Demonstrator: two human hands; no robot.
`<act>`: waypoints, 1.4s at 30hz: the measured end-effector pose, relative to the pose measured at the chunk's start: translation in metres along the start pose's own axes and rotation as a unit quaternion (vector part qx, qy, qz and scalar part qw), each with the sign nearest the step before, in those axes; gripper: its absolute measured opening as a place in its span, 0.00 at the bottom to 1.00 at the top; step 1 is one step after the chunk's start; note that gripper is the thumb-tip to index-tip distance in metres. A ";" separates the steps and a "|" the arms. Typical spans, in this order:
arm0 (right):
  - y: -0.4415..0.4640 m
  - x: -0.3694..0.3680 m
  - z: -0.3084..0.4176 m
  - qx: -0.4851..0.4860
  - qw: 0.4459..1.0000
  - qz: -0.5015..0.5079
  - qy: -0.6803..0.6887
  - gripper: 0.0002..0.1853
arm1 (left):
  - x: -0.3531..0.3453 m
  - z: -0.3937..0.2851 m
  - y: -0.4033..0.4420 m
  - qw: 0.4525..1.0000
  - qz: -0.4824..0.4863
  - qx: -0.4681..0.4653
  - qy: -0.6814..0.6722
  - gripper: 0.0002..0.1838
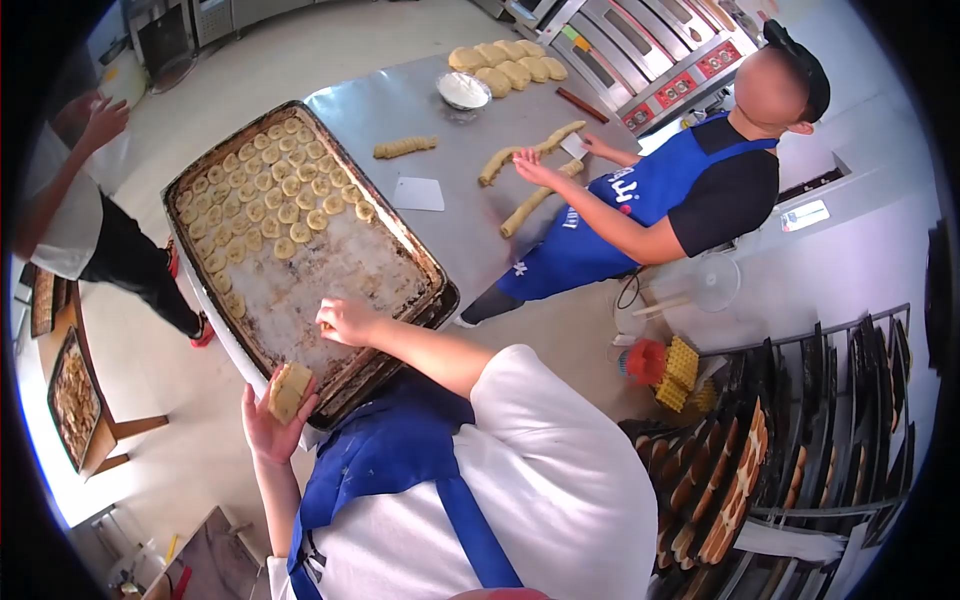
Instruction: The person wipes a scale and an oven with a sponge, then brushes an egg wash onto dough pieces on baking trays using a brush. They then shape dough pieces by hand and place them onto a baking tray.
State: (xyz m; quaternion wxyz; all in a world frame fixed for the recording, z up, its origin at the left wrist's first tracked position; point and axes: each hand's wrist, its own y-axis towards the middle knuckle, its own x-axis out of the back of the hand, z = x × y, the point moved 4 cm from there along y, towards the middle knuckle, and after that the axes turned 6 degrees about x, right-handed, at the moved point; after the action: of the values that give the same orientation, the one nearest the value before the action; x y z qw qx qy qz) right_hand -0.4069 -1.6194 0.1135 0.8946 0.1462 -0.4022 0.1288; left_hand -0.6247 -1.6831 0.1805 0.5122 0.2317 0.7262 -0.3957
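Observation:
My left hand (268, 428) is at the near left corner of a large, worn baking tray, its fingers wrapped round a pale yellow block of dough (291, 391). Over the bare near part of the baking tray (330, 270), my right hand (348, 322) is closed in a pinch. Something small shows at its fingertips, too hidden to name. Rows of small round dough pieces (262, 190) cover the far and left parts of the tray. A second tray edge shows beneath it.
A co-worker in a blue apron (625, 200) cuts dough ropes (540, 205) on the metal table (460, 215). There are also a dough log (405, 147), a white scraper (419, 194), a flour bowl (464, 91) and dough lumps (510, 65). Another person (110, 240) stands left; a tray rack (820, 430) is right.

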 end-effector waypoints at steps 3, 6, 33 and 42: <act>0.009 0.016 0.014 0.056 0.993 0.021 -0.101 0.17 | -0.025 0.002 -0.004 0.997 0.080 0.000 -0.007 0.41; 0.032 0.012 0.017 -0.021 0.987 -0.047 -0.153 0.26 | -0.024 0.007 -0.010 0.996 0.001 -0.021 -0.083 0.43; 0.050 -0.018 0.014 -0.033 0.957 -0.045 -0.285 0.33 | -0.005 0.008 -0.034 0.995 -0.011 -0.056 -0.084 0.35; 0.026 0.012 -0.002 -0.082 0.979 -0.074 -0.171 0.17 | -0.001 0.007 -0.036 0.995 0.007 -0.058 -0.086 0.35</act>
State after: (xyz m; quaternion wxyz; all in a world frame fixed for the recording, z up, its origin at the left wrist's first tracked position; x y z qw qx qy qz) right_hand -0.4064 -1.5929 0.1254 0.8289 0.1218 -0.5460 0.0017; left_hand -0.6477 -1.7095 0.1926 0.5882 0.1717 0.6996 -0.3676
